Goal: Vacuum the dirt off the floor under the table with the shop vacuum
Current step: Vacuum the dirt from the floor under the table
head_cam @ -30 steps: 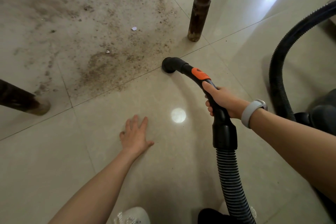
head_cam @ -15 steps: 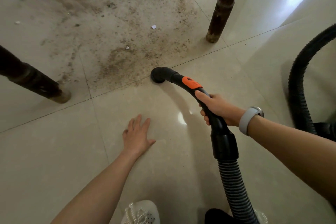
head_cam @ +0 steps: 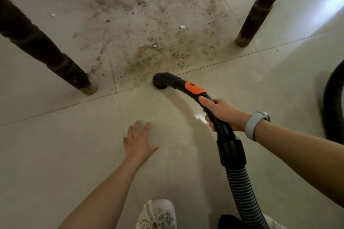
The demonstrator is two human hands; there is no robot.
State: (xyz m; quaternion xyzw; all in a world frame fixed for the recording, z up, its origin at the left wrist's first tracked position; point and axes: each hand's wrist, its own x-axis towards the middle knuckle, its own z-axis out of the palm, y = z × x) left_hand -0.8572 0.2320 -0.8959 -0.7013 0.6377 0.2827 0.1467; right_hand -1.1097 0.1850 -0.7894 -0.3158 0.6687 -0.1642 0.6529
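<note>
Tiled floor (head_cam: 55,154) bears flat left hand (head_cam: 138,142); right hand (head_cam: 223,113) grips vacuum nozzle (head_cam: 162,81) beside dirt (head_cam: 158,42)

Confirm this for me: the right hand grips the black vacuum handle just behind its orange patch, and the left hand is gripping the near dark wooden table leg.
Not quite. The head view shows the left hand lying flat on the beige tiled floor, fingers spread, well apart from the near dark wooden table leg. The rest stands: the right hand grips the black vacuum handle just behind its orange patch.

single head cam, low near the tiled floor (head_cam: 55,154), facing forward-down toward table legs (head_cam: 260,7) and dirt (head_cam: 158,29)
</note>
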